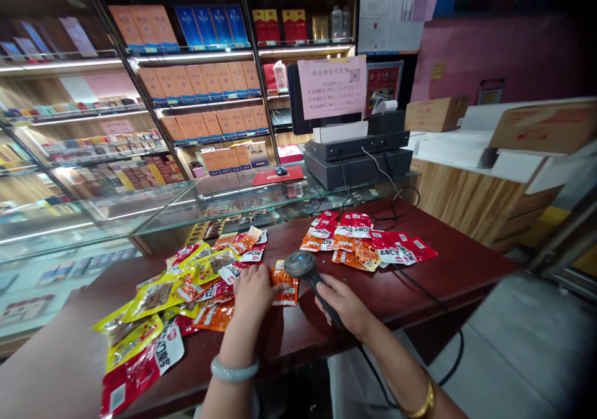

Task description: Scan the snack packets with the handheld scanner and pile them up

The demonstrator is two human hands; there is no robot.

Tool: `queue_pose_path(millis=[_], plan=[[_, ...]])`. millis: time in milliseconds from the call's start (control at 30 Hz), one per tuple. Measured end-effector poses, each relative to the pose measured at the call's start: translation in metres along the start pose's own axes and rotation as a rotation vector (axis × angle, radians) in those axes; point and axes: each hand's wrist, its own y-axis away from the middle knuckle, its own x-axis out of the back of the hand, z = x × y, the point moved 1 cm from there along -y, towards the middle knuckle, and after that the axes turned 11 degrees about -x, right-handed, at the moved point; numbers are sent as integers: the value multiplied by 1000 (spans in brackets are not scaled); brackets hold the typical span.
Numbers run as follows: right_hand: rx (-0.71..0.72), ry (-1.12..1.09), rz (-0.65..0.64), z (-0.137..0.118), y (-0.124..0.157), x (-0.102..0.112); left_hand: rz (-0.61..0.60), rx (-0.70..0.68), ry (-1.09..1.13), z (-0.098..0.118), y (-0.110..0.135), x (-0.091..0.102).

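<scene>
My right hand (342, 301) is wrapped round the handle of a black handheld barcode scanner (301, 262), whose head is over an orange snack packet (289, 291). My left hand (254, 288) is closed at the left edge of that packet, thumb against it; the fingertips are partly hidden. Left of this hand spreads a loose heap of yellow (156, 296), orange and red snack packets (144, 369). Beyond the scanner to the right lies a second group of red and orange packets (357, 239). The scanner's cable runs down below my right forearm.
Everything lies on a dark red tabletop (387, 294). A glass display counter (186, 198) stands behind it, with a cash drawer (359, 167), a monitor bearing a pink sign (333, 86) and trailing black cables. Boxed goods fill the back shelves; cartons (541, 120) stand at right.
</scene>
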Motion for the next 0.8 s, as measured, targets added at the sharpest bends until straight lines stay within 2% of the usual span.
queue_pose_path(millis=[133, 400, 533, 667, 800], plan=[[6, -29, 28, 5, 6, 1, 71, -29, 3, 5, 4, -3], [20, -60, 24, 6, 15, -2, 39, -26, -46, 18, 18, 1], [20, -87, 28, 5, 23, -3, 56, 24, 155, 17, 16, -2], [38, -113, 53, -1, 31, -2, 157, 79, 381, 15, 11, -7], [60, -142, 50, -6, 37, -1, 264, 69, 458, 18, 9, -7]])
